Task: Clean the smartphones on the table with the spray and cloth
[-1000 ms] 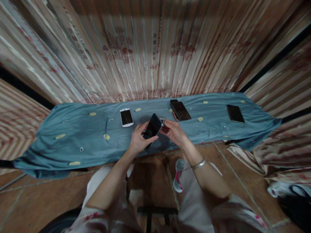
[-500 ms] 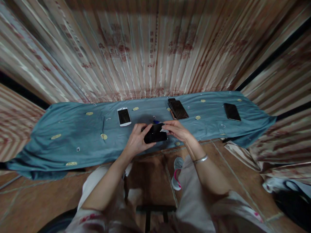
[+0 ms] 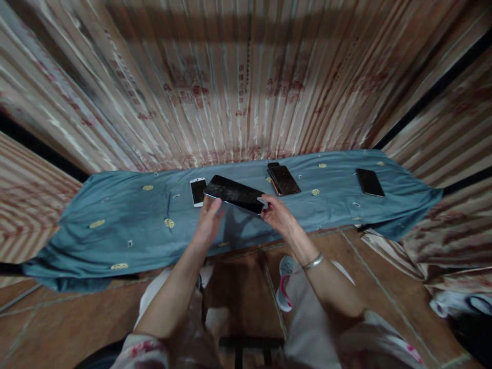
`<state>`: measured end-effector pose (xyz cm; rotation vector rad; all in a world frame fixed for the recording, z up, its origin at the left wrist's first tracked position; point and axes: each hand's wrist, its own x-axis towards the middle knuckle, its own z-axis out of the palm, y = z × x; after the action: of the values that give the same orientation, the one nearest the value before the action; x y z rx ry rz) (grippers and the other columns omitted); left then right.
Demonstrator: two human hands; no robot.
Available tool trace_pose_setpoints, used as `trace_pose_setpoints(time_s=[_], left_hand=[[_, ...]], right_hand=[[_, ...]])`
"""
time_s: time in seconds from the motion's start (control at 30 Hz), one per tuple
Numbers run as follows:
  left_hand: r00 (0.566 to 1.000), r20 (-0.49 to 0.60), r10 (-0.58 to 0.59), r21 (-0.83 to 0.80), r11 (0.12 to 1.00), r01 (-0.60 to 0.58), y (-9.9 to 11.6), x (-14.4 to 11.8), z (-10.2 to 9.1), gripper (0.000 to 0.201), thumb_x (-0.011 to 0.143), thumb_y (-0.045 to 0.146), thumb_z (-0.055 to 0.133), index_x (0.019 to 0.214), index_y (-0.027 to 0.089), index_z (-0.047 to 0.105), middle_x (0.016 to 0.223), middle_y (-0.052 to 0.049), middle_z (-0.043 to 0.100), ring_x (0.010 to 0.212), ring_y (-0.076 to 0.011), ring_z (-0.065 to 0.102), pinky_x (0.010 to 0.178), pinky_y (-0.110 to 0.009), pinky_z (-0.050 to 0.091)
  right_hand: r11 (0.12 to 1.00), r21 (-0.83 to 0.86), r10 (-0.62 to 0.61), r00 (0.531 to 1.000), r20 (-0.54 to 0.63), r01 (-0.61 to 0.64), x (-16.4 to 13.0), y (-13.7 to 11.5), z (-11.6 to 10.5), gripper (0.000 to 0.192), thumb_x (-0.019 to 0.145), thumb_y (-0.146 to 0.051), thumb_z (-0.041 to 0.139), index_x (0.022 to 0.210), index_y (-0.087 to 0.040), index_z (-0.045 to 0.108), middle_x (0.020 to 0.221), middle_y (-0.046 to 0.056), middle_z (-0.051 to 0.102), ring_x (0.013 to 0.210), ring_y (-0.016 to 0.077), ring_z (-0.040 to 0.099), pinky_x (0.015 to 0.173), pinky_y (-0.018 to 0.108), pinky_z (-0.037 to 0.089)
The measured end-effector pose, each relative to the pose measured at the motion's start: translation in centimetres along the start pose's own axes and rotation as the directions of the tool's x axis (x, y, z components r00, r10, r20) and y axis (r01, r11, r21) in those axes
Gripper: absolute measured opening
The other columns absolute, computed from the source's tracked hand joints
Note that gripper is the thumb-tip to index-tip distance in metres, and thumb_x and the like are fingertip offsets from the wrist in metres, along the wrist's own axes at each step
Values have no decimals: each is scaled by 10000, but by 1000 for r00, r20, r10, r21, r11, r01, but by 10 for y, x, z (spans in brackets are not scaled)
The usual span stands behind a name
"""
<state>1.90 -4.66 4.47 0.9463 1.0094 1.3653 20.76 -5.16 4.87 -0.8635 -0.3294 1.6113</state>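
A black smartphone [image 3: 236, 193] is held slantwise above the cloth-covered table, its long face towards me and marked with greyish smears. My left hand [image 3: 209, 221] grips the phone's left end, thumb at the lower edge. At the opposite end my right hand [image 3: 279, 215] pinches the corner, with a small whitish scrap [image 3: 263, 202], perhaps a wipe, between its fingers and the phone. Just behind the phone's left end lies a white phone [image 3: 197, 191], screen up and partly covered from view.
A blue patterned cloth [image 3: 146, 220] covers the long table. Stacked dark phones [image 3: 286, 180] lie right of centre, and another black phone [image 3: 370, 182] lies farther right. Striped curtains [image 3: 215, 102] hang behind. A black bag [image 3: 471, 328] rests on the floor at right.
The black phone has been lifted and tilted, its left end swinging up and leftwards. My left hand has shifted from around its body to its left end. The whitish scrap stays in my right hand.
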Motion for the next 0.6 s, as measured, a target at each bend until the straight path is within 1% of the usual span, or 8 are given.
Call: trace_pose_setpoints(time_s=[0.03, 0.1, 0.17, 0.23, 0.37, 0.47, 0.53, 0.6], left_hand=[[992, 68, -107, -140, 983, 115, 1, -1, 1, 574, 674, 553, 731, 1137, 237, 604, 1320, -87, 581, 1313, -300, 445, 1052, -504, 378], [961, 179, -210, -308, 916, 257, 4, -3, 3, 388, 713, 519, 712, 959, 224, 655, 1131, -57, 677, 1191, -262, 546, 1020, -504, 412], [950, 207, -232, -395, 869, 298, 7, -4, 4, 265, 753, 453, 701, 881, 223, 668, 987, -20, 712, 1070, -211, 606, 1022, -485, 415], [942, 212, -259, -431, 841, 328, 10, -4, 5, 206, 791, 417, 677, 850, 220, 676, 907, -3, 725, 974, -181, 637, 1024, -468, 416], [936, 193, -293, -460, 816, 350, 12, -2, 5, 239, 849, 427, 615, 826, 202, 690, 822, -14, 735, 857, -169, 672, 997, -432, 449], [946, 176, -271, -493, 808, 323, 15, 0, 5, 310, 880, 468, 559, 912, 194, 701, 866, -36, 748, 858, -178, 692, 971, -397, 479], [950, 169, -263, -499, 808, 313, 17, 1, 6, 410, 900, 513, 499, 990, 165, 697, 915, -69, 750, 894, -195, 699, 953, -376, 496], [944, 155, -292, -491, 806, 330, 20, 1, 5, 536, 907, 574, 429, 1011, 119, 692, 900, -105, 748, 888, -211, 704, 931, -371, 515]], right_hand=[[999, 28, 28, 1000, 7, -28, 0, 3, 1, 165, 676, -141, 762, 647, -175, 604, 565, -45, 667, 481, 83, 597, 461, 164, 530], [994, 78, 73, 997, 24, -74, -1, 11, 2, 155, 706, -130, 745, 679, -184, 602, 568, -48, 665, 487, 86, 604, 455, 155, 527], [987, 123, 99, 995, 31, -102, -1, 17, 3, 151, 723, -121, 735, 695, -187, 602, 578, -48, 668, 513, 93, 623, 487, 161, 550], [980, 157, 115, 993, 36, -120, -3, 22, 4, 158, 732, -112, 734, 692, -185, 599, 586, -47, 673, 531, 94, 636, 525, 172, 573], [972, 180, 138, 987, 86, -151, -7, 28, 8, 169, 737, -100, 749, 690, -178, 606, 619, -40, 696, 557, 95, 657, 562, 184, 598], [973, 160, 146, 980, 136, -167, -13, 33, 12, 142, 731, -98, 762, 717, -169, 640, 691, -23, 728, 611, 100, 684, 601, 193, 612], [981, 102, 142, 973, 181, -162, -18, 36, 14, 144, 698, -121, 798, 725, -164, 663, 706, -26, 733, 611, 92, 685, 608, 185, 609], [987, -49, 159, 950, 267, -151, -23, 35, 13, 179, 647, -186, 845, 727, -157, 688, 696, -28, 729, 590, 84, 675, 589, 174, 599]])
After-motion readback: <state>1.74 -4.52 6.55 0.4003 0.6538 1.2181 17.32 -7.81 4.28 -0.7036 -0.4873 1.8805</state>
